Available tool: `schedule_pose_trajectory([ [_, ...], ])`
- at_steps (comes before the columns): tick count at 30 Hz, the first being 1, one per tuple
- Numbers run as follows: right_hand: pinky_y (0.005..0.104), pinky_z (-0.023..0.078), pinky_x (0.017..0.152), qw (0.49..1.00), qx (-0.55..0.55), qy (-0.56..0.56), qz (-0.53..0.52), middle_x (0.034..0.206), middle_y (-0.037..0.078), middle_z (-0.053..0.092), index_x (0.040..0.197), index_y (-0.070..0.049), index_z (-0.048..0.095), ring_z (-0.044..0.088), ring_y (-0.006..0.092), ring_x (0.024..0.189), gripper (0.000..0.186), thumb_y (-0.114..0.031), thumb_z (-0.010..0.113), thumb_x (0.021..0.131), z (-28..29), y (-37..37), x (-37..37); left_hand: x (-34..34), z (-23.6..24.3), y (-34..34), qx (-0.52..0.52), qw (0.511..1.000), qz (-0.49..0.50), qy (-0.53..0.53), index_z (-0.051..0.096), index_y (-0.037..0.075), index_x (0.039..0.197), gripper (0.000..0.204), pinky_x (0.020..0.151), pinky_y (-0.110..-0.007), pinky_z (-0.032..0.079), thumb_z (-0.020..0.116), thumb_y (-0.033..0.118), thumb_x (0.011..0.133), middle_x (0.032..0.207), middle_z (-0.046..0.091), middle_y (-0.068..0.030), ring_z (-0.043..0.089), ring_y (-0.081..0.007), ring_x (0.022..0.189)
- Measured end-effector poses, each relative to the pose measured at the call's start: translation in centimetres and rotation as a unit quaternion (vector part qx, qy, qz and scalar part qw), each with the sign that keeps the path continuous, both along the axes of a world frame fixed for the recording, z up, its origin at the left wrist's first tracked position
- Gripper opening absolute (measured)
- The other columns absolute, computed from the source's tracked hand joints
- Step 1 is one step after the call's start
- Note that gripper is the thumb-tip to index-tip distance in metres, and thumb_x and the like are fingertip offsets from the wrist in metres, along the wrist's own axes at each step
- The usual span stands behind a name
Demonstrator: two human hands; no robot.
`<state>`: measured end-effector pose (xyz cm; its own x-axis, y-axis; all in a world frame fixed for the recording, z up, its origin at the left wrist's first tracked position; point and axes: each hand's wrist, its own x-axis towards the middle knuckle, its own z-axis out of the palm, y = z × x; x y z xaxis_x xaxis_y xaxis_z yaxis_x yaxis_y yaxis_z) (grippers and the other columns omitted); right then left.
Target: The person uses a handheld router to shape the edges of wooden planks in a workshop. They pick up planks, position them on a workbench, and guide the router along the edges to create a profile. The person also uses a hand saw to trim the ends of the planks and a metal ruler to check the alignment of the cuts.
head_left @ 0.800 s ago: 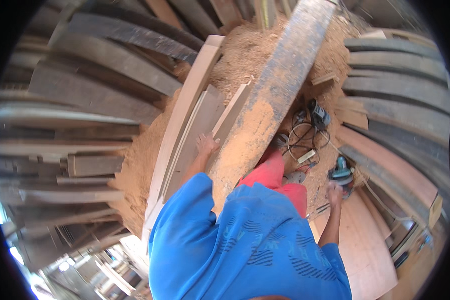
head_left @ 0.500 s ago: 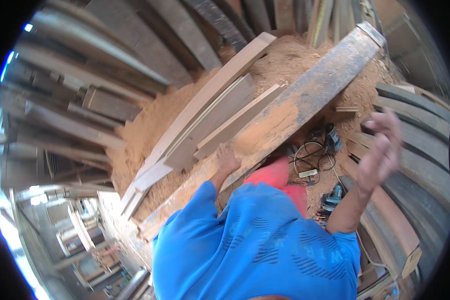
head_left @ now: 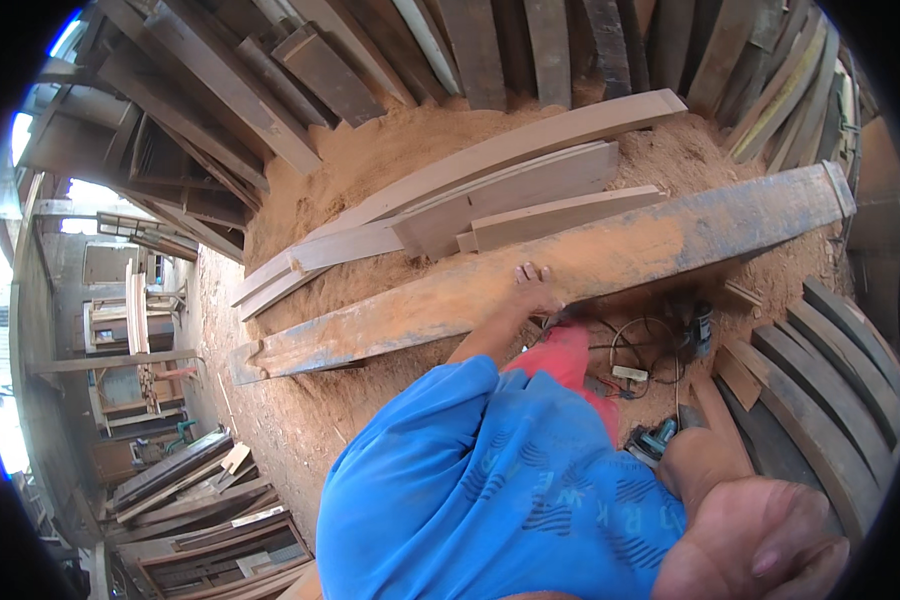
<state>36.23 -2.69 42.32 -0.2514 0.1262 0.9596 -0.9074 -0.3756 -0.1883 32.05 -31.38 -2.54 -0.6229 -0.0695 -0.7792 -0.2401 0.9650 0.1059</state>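
My left hand (head_left: 533,294) lies on a long, worn wooden plank bench (head_left: 610,250), its fingers spread over the orange sawdust coating the top. It holds nothing. My right hand (head_left: 755,540) is raised close in at the lower right, large in the picture. Its fingers are loosely bent and partly cut off by the lower edge; I see nothing in it. Just beyond the bench, a long curved pale board (head_left: 500,155) lies on the sawdust pile. A flat wide board (head_left: 515,195) and a shorter board (head_left: 570,215) lie between it and the bench.
Below the bench at right are tangled cables (head_left: 645,345), a white power strip (head_left: 629,373) and a teal power tool (head_left: 652,441). Curved dark planks (head_left: 820,370) are stacked at the right. Tall timbers (head_left: 470,50) lean along the far side. Wooden frames (head_left: 225,560) lie lower left.
My right hand has come down and closer from its raised place at the right. The view has turned, so the bench appears less steep. My left hand still rests on it.
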Motion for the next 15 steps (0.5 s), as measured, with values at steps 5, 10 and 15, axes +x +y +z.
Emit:
schedule_pose_trajectory([
  [5,0.0424,0.048,0.076,0.993,-0.023,-0.038,-0.112,0.112,-0.010,0.050,0.128,-0.032,0.055,0.048,0.0149,0.102,0.038,-0.037,0.069,0.093,-2.4,-3.9,-1.0,-0.4,0.6,0.1,0.005,1.000,0.002,-0.017,0.009,0.005,0.162,0.105,0.123,-0.058,0.012,0.063,0.059,0.089,0.163,0.000,-0.0362,0.002,-0.0573,0.150],
  [10,0.0419,0.045,0.096,0.911,0.215,-0.328,-0.129,0.116,0.017,0.057,0.127,0.006,0.054,0.055,0.0303,0.105,0.044,-0.020,0.063,0.093,-14.3,-8.8,-8.2,-2.8,0.4,-5.9,0.247,0.969,0.019,0.013,0.040,0.003,0.153,0.091,0.123,-0.046,0.024,0.065,0.060,0.087,0.157,0.035,-0.0299,0.032,-0.0397,0.149],
  [15,0.0488,0.042,0.103,0.590,0.624,-0.473,-0.198,0.124,0.029,0.056,0.135,0.001,0.054,0.053,0.0447,0.118,0.047,-0.022,0.063,0.095,-29.0,-9.7,-13.3,-3.9,1.3,-25.9,0.383,0.616,0.582,0.366,0.064,0.008,0.102,0.018,0.062,-0.027,0.052,0.068,0.025,0.098,0.081,0.068,-0.0034,0.063,-0.0112,0.070],
])
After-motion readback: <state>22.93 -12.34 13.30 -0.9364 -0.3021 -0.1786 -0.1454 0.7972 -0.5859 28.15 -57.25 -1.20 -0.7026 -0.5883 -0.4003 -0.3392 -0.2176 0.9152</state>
